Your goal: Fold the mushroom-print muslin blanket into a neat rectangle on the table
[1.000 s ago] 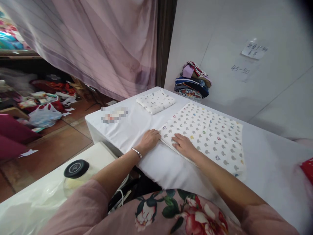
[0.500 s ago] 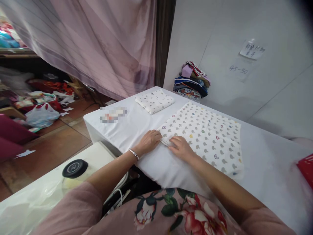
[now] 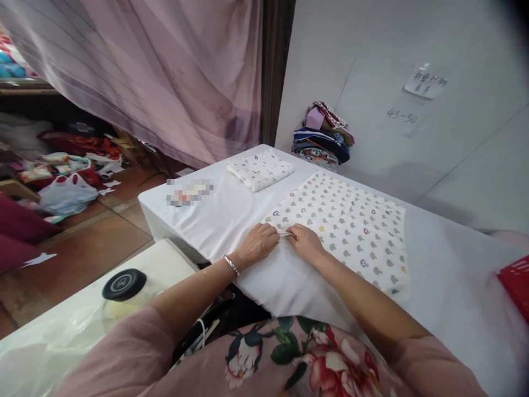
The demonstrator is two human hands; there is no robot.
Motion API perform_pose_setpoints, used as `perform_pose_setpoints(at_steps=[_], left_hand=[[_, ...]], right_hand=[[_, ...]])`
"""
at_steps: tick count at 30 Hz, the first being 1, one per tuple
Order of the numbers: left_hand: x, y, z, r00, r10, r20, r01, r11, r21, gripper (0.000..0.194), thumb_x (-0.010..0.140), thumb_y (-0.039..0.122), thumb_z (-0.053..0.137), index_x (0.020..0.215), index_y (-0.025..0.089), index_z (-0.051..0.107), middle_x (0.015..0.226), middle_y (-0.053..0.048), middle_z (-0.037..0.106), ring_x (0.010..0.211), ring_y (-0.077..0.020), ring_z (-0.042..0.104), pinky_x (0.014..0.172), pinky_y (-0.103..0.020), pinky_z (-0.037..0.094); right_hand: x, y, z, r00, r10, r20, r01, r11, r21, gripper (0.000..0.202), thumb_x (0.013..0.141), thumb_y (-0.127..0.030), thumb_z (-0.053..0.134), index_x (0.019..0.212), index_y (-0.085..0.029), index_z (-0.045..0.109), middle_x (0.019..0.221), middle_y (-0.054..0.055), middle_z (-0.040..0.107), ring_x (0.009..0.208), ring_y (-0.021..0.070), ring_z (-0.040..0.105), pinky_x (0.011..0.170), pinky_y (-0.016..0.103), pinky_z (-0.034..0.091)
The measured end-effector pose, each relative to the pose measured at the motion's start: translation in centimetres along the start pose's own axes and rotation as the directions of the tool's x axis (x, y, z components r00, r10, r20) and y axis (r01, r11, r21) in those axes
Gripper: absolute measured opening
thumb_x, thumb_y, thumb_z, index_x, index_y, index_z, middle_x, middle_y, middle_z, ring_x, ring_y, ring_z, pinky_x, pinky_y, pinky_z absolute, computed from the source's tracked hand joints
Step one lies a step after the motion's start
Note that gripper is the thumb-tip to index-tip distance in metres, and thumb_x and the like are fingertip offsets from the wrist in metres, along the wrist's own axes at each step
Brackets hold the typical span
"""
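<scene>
A white cloth with grey mushroom-like prints (image 3: 351, 226) lies spread on the white-covered table (image 3: 446, 275). My left hand (image 3: 259, 243), with a silver bracelet at the wrist, has its fingers closed on the cloth's near edge. Close beside it on the right, my right hand (image 3: 303, 242) pinches the same edge, and a thin fold of fabric shows between the two hands. Farther back on the table rests a folded white cloth with small dark prints (image 3: 261, 170).
A blurred-out item (image 3: 189, 193) lies at the table's left. Piled clothes (image 3: 322, 138) stand by the wall. A red basket (image 3: 516, 286) is at the right edge. On the side table at lower left sits a black-lidded jar (image 3: 124, 284). A pink curtain (image 3: 185, 71) hangs behind.
My left hand has shifted slightly right and down along the edge. The fingers of my right hand have closed on the fabric, and the edge between my hands is slightly lifted.
</scene>
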State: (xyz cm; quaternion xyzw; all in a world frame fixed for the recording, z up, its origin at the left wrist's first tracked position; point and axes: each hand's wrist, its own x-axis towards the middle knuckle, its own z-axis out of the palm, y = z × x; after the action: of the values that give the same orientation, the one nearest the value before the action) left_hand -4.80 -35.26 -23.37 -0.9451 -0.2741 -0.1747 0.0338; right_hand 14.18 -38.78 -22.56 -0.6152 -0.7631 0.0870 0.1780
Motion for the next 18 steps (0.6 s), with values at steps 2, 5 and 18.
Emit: perform_pose_setpoints(at_steps=[2,5,18], left_hand=[[-0.2,0.5,0.0,0.999,0.043,0.027,-0.043,0.999,-0.004,0.022,0.092,0.024,0.039,0.085,0.019,0.06,0.085,-0.005,0.058,0.085,-0.018,0.049,0.075,-0.033,0.035],[0.1,0.7,0.4,0.998,0.031,0.052,-0.03,0.999,-0.032,0.024,0.092,0.021,0.038,0.087,0.019,0.062,0.085,-0.006,0.058,0.085,-0.0178,0.049,0.075,-0.033,0.035],[0.7,-0.3,1.1,1.0,-0.003,0.012,0.003,1.0,-0.006,0.022,0.091,0.016,0.037,0.085,0.018,0.059,0.084,-0.005,0.058,0.082,-0.018,0.049,0.074,-0.033,0.034]], right_hand=[[0.0,-0.1,0.0,1.0,-0.002,-0.001,0.002,1.0,0.018,0.018,0.086,-0.018,0.045,0.093,-0.021,0.061,0.094,0.001,0.061,0.088,0.0132,0.055,0.075,0.023,0.037],[0.1,-0.2,0.1,1.0,0.002,-0.02,-0.001,1.0,0.024,0.017,0.086,-0.018,0.045,0.092,-0.021,0.061,0.092,0.0,0.061,0.085,0.0127,0.055,0.073,0.023,0.037],[-0.6,-0.9,0.3,0.998,-0.049,0.04,0.055,0.987,-0.151,0.016,0.087,-0.02,0.042,0.088,-0.022,0.059,0.088,0.002,0.059,0.084,0.0146,0.053,0.067,0.024,0.035]])
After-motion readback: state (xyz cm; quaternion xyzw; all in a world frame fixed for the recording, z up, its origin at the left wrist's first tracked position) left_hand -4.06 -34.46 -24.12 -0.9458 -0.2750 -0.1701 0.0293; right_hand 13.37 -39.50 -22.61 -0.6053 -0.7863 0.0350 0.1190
